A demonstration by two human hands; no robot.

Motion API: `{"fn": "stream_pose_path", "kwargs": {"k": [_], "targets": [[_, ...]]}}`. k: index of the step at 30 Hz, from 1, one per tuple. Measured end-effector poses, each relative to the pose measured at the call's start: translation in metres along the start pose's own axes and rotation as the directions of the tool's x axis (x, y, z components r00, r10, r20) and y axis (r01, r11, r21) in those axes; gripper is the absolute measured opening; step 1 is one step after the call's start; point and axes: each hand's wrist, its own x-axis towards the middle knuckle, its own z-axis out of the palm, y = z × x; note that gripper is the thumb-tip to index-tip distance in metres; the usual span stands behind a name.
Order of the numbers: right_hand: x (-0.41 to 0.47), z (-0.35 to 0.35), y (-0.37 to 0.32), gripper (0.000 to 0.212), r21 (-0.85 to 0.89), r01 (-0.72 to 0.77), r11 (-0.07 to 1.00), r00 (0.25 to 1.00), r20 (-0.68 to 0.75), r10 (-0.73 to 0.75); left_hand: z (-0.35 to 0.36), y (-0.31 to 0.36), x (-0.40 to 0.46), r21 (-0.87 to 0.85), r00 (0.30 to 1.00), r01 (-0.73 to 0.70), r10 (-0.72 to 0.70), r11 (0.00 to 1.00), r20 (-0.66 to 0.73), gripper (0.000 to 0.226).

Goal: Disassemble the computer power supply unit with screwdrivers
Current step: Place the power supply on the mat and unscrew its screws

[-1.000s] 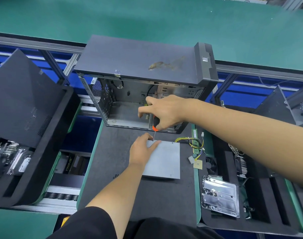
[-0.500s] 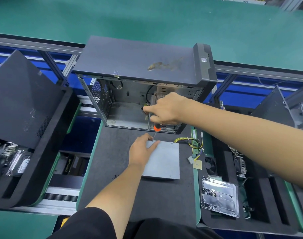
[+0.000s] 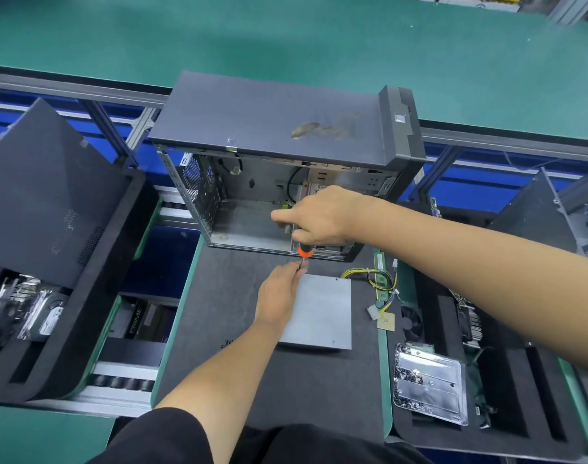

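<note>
The grey metal power supply unit (image 3: 322, 313) lies flat on the dark mat, its yellow and black cables (image 3: 376, 279) trailing to the right. My right hand (image 3: 319, 217) grips a screwdriver (image 3: 305, 252) with an orange collar, held upright with its tip at the unit's far left corner. My left hand (image 3: 279, 293) rests on the unit's left edge, and its fingertips pinch the screwdriver shaft near the tip.
An open computer case (image 3: 279, 135) stands just behind the unit. Black foam trays with parts sit at the left (image 3: 95, 296) and right (image 3: 507, 390). A clear plastic screw box (image 3: 430, 383) lies at the right, a RAM stick (image 3: 379, 262) beside the cables.
My right hand has turned on the screwdriver handle, the index finger now stretched left. My left fingertips have closed on the shaft near the tip.
</note>
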Motion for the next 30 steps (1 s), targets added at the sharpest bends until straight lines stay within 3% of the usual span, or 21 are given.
{"fn": "stream_pose_path", "kwargs": {"k": [5,12,19,23,25,27,30], "targets": [[-0.002,0.003,-0.008,0.039,0.043,-0.007,0.999,0.998,-0.066,0.009,-0.002,0.0,0.002,-0.17,0.997,0.061,-0.067,0.984,-0.029,0.012],[-0.003,0.008,-0.005,0.038,0.044,-0.072,0.996,0.994,-0.082,0.075,-0.008,-0.001,0.013,-0.226,0.993,0.119,-0.119,0.967,0.01,0.002],[-0.004,0.011,-0.002,0.019,0.106,-0.062,0.992,0.996,-0.062,0.069,-0.005,0.008,0.013,-0.249,0.97,0.213,-0.236,0.945,-0.065,0.029],[-0.005,0.005,0.0,0.056,0.241,0.038,0.97,0.998,-0.06,-0.024,-0.008,0.003,0.011,-0.294,0.993,0.117,-0.11,0.949,0.04,0.006],[-0.004,0.005,-0.001,0.07,0.288,0.064,0.956,0.996,-0.082,-0.043,-0.012,0.0,0.01,-0.304,0.998,0.056,-0.041,0.951,0.057,0.021],[-0.003,0.006,-0.001,0.068,0.3,0.079,0.951,0.996,-0.058,-0.064,-0.016,-0.001,0.011,-0.324,0.998,0.045,-0.03,0.945,0.054,0.029],[-0.002,0.007,-0.003,0.061,0.277,0.074,0.958,0.996,-0.059,-0.06,-0.016,-0.001,0.01,-0.349,0.999,0.041,-0.035,0.936,0.022,0.018]]}}
